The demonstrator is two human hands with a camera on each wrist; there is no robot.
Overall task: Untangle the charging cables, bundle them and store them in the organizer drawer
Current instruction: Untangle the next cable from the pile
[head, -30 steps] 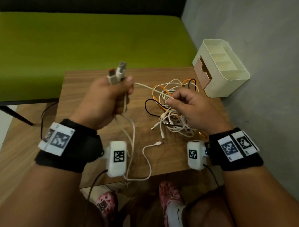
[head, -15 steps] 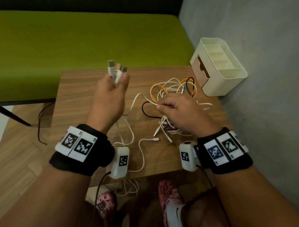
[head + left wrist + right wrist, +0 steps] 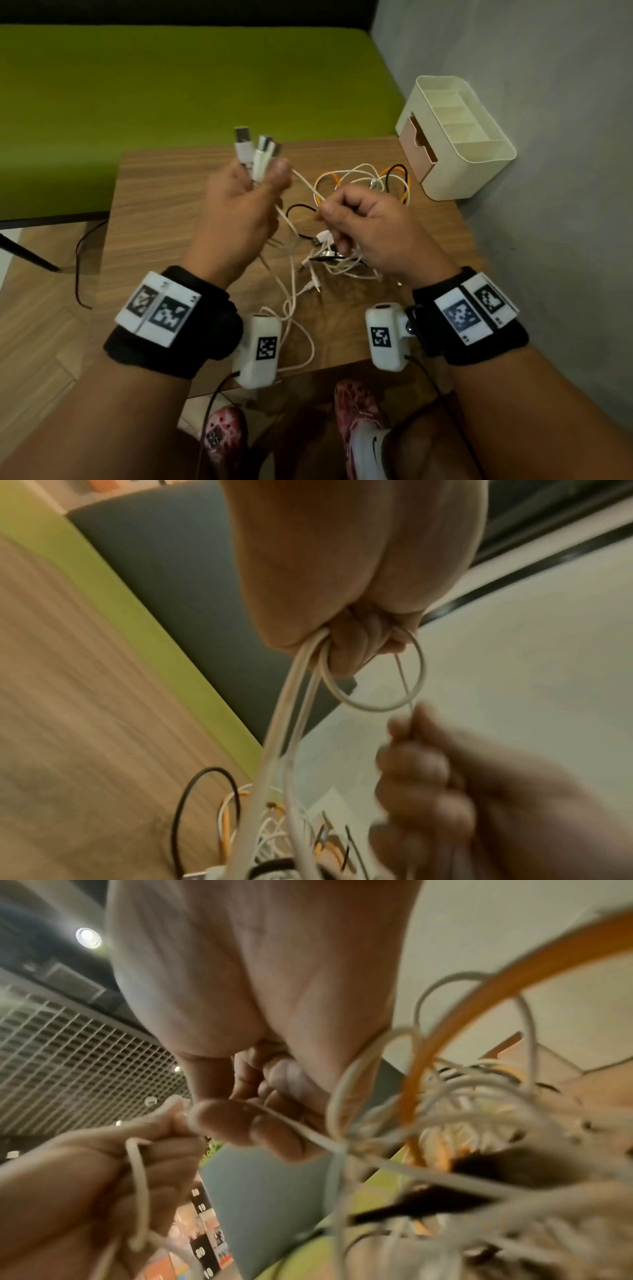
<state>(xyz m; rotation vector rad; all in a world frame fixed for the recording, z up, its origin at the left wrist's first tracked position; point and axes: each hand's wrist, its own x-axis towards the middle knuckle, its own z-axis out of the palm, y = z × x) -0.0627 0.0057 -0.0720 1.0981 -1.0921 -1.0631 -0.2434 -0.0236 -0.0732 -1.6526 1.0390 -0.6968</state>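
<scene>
My left hand (image 3: 245, 198) is raised above the wooden table (image 3: 164, 219) and grips the white cables, whose USB plugs (image 3: 255, 147) stick up out of the fist. Their white cords (image 3: 291, 696) hang down from the fist. My right hand (image 3: 359, 219) pinches one thin white cable (image 3: 306, 183) that runs between the hands. Under the right hand lies a tangle of white, orange and black cables (image 3: 363, 178). The cream organizer (image 3: 455, 137) stands at the table's back right corner, its tan drawer (image 3: 418, 147) slightly open.
A green bench cushion (image 3: 171, 89) lies behind the table. A grey wall (image 3: 548, 171) runs along the right side, close to the organizer. White cable loops (image 3: 301, 342) trail over the table's near edge. My feet in shoes (image 3: 359, 421) are below.
The right hand has lifted from the tangle and pulled its white cable taut toward the left hand. The left hand keeps the plugs raised, shifted slightly.
</scene>
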